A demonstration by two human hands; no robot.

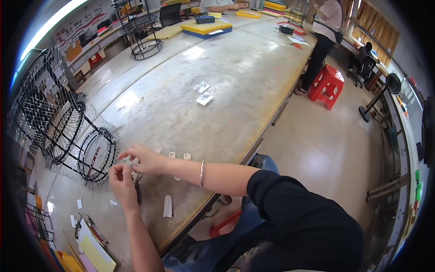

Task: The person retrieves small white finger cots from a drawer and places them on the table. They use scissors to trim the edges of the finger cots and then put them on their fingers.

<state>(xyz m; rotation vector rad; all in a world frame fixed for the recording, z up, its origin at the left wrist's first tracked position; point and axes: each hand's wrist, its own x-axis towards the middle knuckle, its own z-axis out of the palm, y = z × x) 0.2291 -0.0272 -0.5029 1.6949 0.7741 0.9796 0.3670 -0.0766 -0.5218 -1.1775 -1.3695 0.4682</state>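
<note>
My left hand (121, 181) is over the near left of the table, thumb and fingertips pinched together; whatever they hold is too small to make out. Just beyond it, my right hand (144, 159) reaches across with curved fingers spread apart, its thumb close to the left fingertips. Partly hidden beside the left hand lies a dark slim tool (137, 188). Pale rings (187, 156) rest near my right forearm, and a white rounded strip (167, 206) lies nearer me. Left of both hands, a black wire frame (93, 154) hung with clear beaded strands lies on its side.
A clipboard (95, 247) and pens are at the lower left, beside small white slips. Two small clear packets (204, 99) lie mid-table. Farther off stand another wire frame (146, 47), a yellow-and-blue tray (206, 29), a red stool (327, 86) and other people.
</note>
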